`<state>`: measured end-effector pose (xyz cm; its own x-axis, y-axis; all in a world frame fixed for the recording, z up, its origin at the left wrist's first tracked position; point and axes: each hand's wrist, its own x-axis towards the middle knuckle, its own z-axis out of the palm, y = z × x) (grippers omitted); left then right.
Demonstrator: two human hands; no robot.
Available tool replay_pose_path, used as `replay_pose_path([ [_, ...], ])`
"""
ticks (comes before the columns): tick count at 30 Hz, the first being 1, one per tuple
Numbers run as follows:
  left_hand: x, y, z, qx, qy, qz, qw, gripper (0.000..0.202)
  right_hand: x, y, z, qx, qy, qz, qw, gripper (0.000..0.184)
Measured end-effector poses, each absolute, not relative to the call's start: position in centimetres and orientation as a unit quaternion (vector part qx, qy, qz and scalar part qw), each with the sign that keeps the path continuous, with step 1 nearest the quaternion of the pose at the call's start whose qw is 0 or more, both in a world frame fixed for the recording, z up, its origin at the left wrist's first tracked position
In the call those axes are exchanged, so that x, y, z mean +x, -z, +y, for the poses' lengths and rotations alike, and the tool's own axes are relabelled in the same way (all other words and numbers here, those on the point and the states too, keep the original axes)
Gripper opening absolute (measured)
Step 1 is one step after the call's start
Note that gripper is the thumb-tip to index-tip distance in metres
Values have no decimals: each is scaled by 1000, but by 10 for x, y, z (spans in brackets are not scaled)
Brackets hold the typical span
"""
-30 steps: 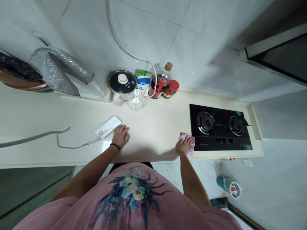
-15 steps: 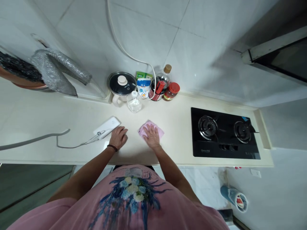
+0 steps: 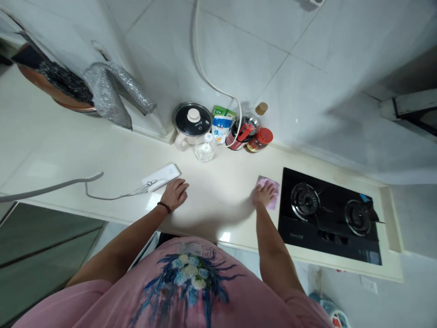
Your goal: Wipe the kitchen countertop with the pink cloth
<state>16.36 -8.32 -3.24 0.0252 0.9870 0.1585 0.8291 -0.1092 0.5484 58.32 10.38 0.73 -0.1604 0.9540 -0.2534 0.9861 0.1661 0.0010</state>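
Note:
My right hand (image 3: pixel 264 193) holds a folded pink cloth (image 3: pixel 273 204) down against the pale countertop (image 3: pixel 218 182), its fingers over the cloth. The cloth lies just left of the black gas hob (image 3: pixel 290 228). My left hand (image 3: pixel 174 193), with a dark bead bracelet (image 3: pixel 164 207) at the wrist, rests on the countertop with loosely bent fingers and nothing in it. Right beside its fingertips lies a flat white device (image 3: pixel 167 173) with a grey cable (image 3: pixel 105 197) running left.
Along the wall stand a lidded electric pot (image 3: pixel 193 120), a clear bottle (image 3: pixel 205 150), a blue and white packet (image 3: pixel 221 129), a red-lidded jar (image 3: pixel 259 140) and a cork-topped bottle (image 3: pixel 261 109). A white cord (image 3: pixel 205 75) hangs over them. Bubble-wrapped pieces (image 3: pixel 109 91) lean at left.
My right hand has slid the pink cloth rightward over the countertop, up close to the hob. My left hand stays beside the white device. The view has turned and shifted somewhat.

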Motion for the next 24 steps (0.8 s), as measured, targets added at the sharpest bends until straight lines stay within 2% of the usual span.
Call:
replay_pose_path([
  [1,164,32,-83,699,-256,650,156,41,559,-4,104,658,81,745,78,67],
  [4,164,32,-83,699,-254,650,156,41,475,8,92,649,113,752,1,63],
  [8,164,30,-83,703,-251,649,144,40,395,16,63,495,192,847,-5,65],
  [10,164,29,-83,704,-248,649,145,40,384,16,62,462,204,863,-6,63],
  [18,164,30,-84,706,-251,646,146,41,427,14,163,514,138,847,7,63],
  [24,164,33,-85,709,-252,643,139,41,530,22,191,626,80,776,-7,66],
])
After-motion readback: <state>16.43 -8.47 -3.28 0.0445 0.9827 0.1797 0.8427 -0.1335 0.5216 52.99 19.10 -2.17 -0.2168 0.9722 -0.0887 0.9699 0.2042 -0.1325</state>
